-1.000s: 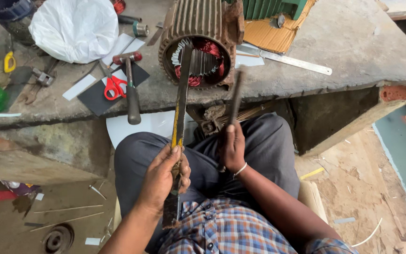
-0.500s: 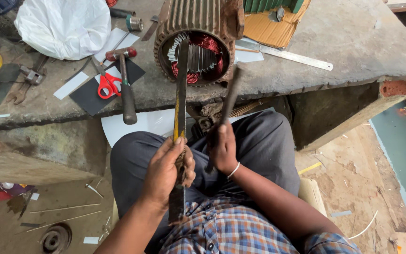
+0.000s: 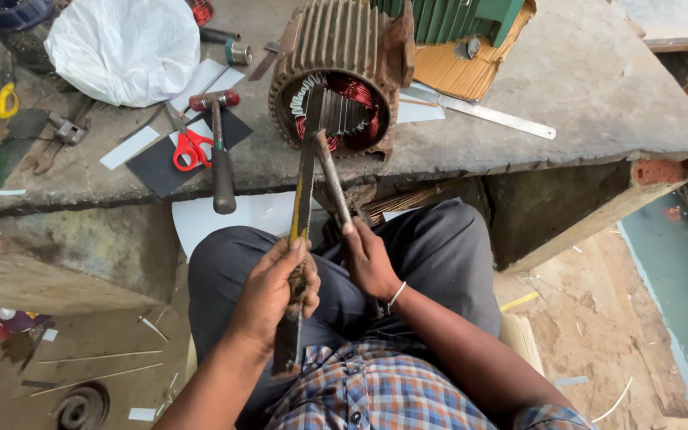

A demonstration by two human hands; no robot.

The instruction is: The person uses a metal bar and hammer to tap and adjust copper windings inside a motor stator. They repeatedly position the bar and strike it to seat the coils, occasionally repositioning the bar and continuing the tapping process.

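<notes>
While the person sits with grey trousers and a checked shirt just below the view, the left hand (image 3: 276, 299) is wrapped tight around a long flat bar (image 3: 300, 231) with a yellow edge, fingers fully curled on it. Beside it, the right hand (image 3: 369, 259) is closed around the lower end of a dark rod (image 3: 333, 179), a thin band on its wrist. Both tools rise away from the hands and their far tips sit at the mouth of the ribbed motor stator (image 3: 336, 76), where red windings and white slot paper show. Half a second ago the rod leaned out to the right of the bar with its tip short of the opening; now it has swung inward, crossing next to the bar's upper part and reaching the stator's lower rim. The bar has barely shifted.

Beyond the left hand, on the concrete desk (image 3: 599, 103), lie a hammer (image 3: 218, 147) and red-handled scissors (image 3: 189, 150) on a dark sheet. Farther out sit a white plastic bag (image 3: 125, 48) and, beyond the right hand, a steel ruler (image 3: 497, 117).
</notes>
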